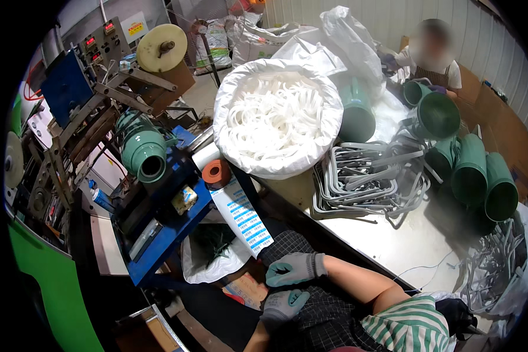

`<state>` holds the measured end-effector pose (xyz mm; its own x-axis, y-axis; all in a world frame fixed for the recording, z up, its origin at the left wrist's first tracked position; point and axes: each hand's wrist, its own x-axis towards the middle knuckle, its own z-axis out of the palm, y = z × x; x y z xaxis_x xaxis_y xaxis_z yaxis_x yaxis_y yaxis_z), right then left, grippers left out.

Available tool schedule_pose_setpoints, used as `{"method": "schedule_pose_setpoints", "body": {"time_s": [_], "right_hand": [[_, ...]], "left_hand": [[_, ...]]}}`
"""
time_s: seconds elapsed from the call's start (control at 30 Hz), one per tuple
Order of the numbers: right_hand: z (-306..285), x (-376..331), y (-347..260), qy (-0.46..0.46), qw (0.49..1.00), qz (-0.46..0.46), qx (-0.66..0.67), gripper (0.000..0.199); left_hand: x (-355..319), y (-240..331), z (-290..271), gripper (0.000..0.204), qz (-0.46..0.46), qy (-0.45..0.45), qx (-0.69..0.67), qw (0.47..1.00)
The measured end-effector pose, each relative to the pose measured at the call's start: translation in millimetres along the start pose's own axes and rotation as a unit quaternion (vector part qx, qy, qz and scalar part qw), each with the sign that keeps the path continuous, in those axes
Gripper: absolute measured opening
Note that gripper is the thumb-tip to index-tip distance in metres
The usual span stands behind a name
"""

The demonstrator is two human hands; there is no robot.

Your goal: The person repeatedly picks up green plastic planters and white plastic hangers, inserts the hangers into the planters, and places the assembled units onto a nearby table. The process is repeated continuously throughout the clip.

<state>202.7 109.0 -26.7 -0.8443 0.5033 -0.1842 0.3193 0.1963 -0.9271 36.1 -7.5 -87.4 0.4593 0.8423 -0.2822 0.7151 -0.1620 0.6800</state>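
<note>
Both hands wear grey knit gloves with dark green coating, close together over my dark checked apron (328, 302). My right hand (296, 269) is the farther one; its fingers bend loosely, a gap shows beside the thumb, and no object is visible in it. Just nearer, my left hand (283, 306) has its fingers curled in, and what they hold, if anything, is hidden. A strip of blue and white labels (247, 220) hangs from the blue bench, its lower end by my knee near the right hand. Above it sits a reddish-brown tape roll (216, 174).
A white-lined tub (222, 138) holds white plastic loops. Grey bent handles (358, 185) and green cylinders (469, 176) occupy the table (358, 234). A co-worker (434, 58) stands at the far right. Left are a blue bench (176, 234), a green motor-like machine (144, 152) and a white bag (196, 267).
</note>
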Motion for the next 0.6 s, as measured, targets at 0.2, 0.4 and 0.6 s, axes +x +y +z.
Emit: {"method": "schedule_pose_setpoints", "body": {"time_s": [0.2,0.4,0.6], "right_hand": [[17,20,65,0.088,0.928,0.095,0.348,0.034],[6,24,82,0.036,0.881,0.046,0.470,0.035],[3,15,68,0.060,0.902,0.040,0.426,0.039]], "left_hand": [[1,-15,19,0.029,0.034,0.028,0.048,0.998],[-3,-1,10,0.032,-0.008,0.039,0.011,0.999],[3,-5,6,0.035,0.001,0.021,0.014,1.000]]}}
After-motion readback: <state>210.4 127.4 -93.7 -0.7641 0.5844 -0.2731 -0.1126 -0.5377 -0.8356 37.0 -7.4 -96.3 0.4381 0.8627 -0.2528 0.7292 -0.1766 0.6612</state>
